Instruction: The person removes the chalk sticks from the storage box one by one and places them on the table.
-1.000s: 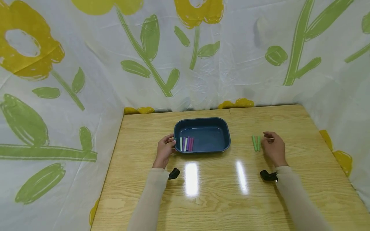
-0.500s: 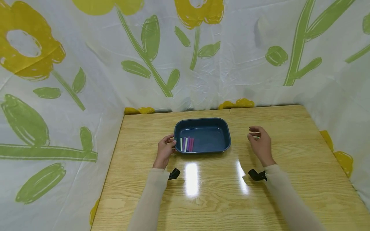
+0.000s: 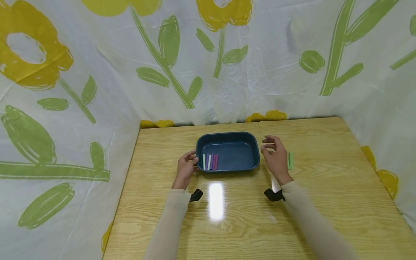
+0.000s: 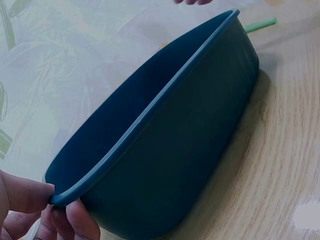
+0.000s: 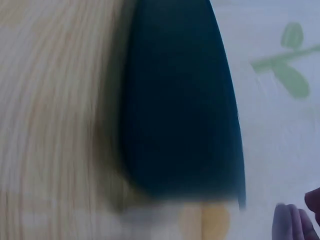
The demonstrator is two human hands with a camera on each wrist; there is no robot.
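Observation:
A dark blue rectangular tray sits toward the back of the table, with several chalk sticks in white, purple and magenta side by side at its left end. My left hand grips the tray's left rim, the thumb on top and fingers below in the left wrist view. Just beyond the tray's right end is my right hand, thumb and fingers parted with nothing seen between them. Two green chalk sticks lie on the table right of that hand, which partly covers the left one.
The wooden table has light glare in front of the tray. White sheeting printed with flowers encloses the back and sides. A black wrist camera sits by the right cuff, another by the left.
My right hand has moved left, away from beside the green chalk sticks, to the tray's right end. The left hand and tray have stayed put.

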